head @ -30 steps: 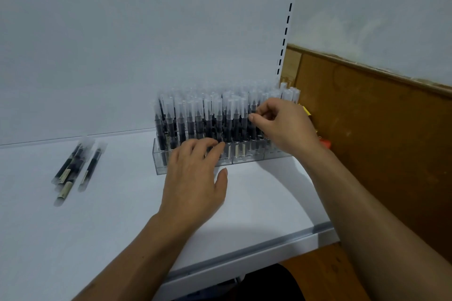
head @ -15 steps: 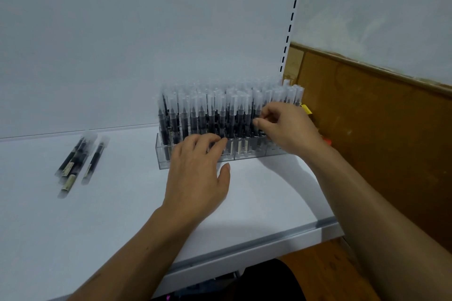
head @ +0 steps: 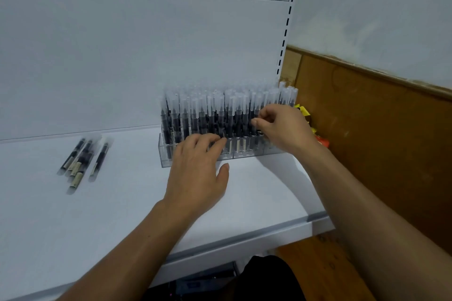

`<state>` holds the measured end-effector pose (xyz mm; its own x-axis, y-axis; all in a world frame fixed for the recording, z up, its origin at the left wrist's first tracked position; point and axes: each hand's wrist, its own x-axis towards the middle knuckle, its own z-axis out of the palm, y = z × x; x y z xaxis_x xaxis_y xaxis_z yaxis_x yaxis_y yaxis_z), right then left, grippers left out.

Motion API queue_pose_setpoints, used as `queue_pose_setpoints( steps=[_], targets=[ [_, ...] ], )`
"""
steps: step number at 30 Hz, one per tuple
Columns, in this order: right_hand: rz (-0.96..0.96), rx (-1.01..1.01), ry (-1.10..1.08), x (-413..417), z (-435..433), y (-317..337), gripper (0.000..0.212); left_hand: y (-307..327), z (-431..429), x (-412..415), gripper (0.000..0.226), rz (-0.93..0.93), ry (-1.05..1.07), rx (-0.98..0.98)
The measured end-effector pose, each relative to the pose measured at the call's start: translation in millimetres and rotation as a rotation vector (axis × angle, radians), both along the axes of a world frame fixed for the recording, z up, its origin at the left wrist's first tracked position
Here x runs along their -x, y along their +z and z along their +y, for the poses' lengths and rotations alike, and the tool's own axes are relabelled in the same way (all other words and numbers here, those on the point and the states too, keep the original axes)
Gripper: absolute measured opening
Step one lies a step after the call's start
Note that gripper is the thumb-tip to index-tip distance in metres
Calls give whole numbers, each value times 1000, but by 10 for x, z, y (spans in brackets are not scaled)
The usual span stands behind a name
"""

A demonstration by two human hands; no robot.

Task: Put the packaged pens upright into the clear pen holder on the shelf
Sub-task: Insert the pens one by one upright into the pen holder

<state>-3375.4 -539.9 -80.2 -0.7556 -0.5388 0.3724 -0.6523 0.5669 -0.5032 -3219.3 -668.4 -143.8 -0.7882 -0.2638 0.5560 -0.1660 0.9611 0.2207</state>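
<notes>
A clear pen holder (head: 164, 155) stands on the white shelf (head: 122, 203) near the back panel, packed with several upright packaged black pens (head: 210, 115). My left hand (head: 198, 173) lies flat on the shelf with its straight fingers touching the holder's front wall. My right hand (head: 281, 127) is at the right part of the holder, its thumb and forefinger pinching a packaged pen that stands in the front row. Several loose packaged pens (head: 83, 159) lie flat on the shelf to the left.
A slotted shelf upright (head: 288, 19) rises behind the holder's right end. A brown wooden panel (head: 379, 129) stands to the right, with yellow and orange packets (head: 308, 117) wedged beside the holder. The shelf's front edge (head: 244, 244) runs below my arms.
My right hand has lowered slightly along the front row of pens. My left hand stays against the holder. The view has shifted a little.
</notes>
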Motion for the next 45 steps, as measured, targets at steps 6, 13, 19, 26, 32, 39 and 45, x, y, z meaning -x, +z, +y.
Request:
queue_pose_setpoints(
  steps=[6, 13, 19, 26, 32, 39, 45],
  targets=[
    [64, -92, -107, -179, 99, -37, 30, 161, -212, -209, 45, 16, -147, -182],
    [-78, -155, 186, -940, -433, -66, 16, 275, -836, -797, 27, 72, 47, -306],
    [-118, -240, 447, -1545, -1415, -264, 21, 235, -1512, -1239, 24, 33, 370, -422],
    [-78, -319, 394, -1564, -2283, -342, 26, 157, -2074, -1360, 34, -112, 474, -499],
    [-77, -379, 288, -1511, -2556, -471, 32, 233, -2339, -1121, 44, -311, 534, -531],
    [-165, -302, 297, -1453, -2575, -527, 29, 515, -2560, -812, 32, -576, 509, -733],
    [-255, -161, 323, -1410, -2490, -550, 29, 558, -2562, -715, 27, -649, 501, -750]
  ],
)
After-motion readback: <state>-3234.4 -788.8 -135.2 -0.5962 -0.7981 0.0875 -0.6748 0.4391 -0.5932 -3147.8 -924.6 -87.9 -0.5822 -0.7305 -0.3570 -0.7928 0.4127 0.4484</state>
